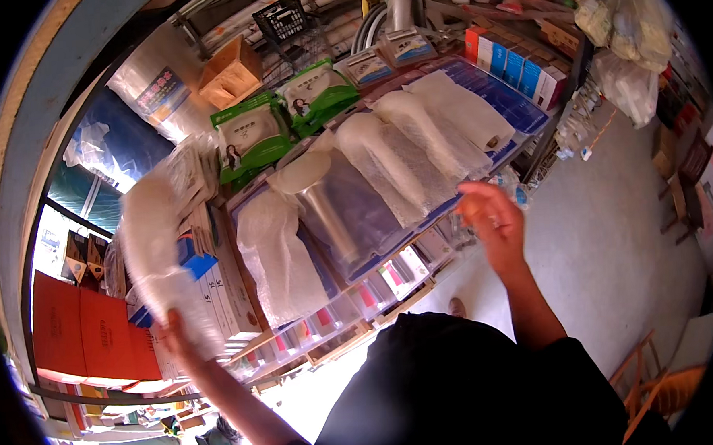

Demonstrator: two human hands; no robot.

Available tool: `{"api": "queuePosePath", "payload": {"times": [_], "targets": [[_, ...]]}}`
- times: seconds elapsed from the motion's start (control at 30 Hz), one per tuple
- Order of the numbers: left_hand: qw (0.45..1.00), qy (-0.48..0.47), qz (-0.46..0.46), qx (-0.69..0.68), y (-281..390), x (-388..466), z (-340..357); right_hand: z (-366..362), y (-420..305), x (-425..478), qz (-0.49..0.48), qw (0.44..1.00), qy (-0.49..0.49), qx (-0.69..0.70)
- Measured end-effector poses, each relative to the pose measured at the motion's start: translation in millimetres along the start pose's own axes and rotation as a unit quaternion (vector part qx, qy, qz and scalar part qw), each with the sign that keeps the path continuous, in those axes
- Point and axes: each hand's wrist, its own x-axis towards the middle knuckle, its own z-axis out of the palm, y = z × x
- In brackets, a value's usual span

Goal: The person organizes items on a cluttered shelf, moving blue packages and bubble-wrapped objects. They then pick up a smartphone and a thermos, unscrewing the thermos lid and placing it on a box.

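Note:
My left hand [182, 339] grips the lower end of a long bubble-wrapped item [151, 233], raised at the left of the counter and blurred. Over the counter's front right edge is my right hand [491, 224], its fingers loosely bent with nothing visible in them. On the counter between my hands lies a handheld shower head [326, 215] with a round pale head and metallic handle. To its left rests a bubble-wrapped bundle [276, 257]. Several more wrapped bundles [387, 169] lie side by side to its right, over blue packaging [502, 109].
Green packs [252, 134] stand behind the bundles, with small boxes [508, 63] at the back right. Orange-red boxes [93, 327] and long white cartons [230, 283] line the left. Plastic bags [625, 39] hang at the right, above concrete floor [598, 228].

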Motion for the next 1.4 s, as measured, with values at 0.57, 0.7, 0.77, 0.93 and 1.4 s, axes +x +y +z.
{"api": "queuePosePath", "payload": {"times": [0.57, 0.7, 0.77, 0.93, 1.4], "targets": [[0.895, -0.364, 0.254, 0.041, -5.3, -202.5, 206.1, 54.9, -29.0, -5.6, 0.172, 0.972, -0.116, 0.109], [0.882, -0.433, 0.178, -0.053, -6.2, -190.2, 208.6, 40.6, -17.5, -2.2, 0.176, 0.974, -0.112, 0.084], [0.888, -0.419, 0.014, -0.191, -4.3, -185.8, 215.0, 30.9, -19.8, 0.6, 0.182, 0.973, -0.123, 0.064], [0.833, -0.481, -0.118, -0.246, 11.0, -169.1, 229.2, 7.2, -21.8, 1.6, 0.127, 0.957, -0.259, -0.041], [0.805, -0.396, -0.251, -0.364, 5.0, -183.7, 257.2, -38.9, -22.1, -6.6, 0.162, 0.944, -0.240, -0.159]]}}
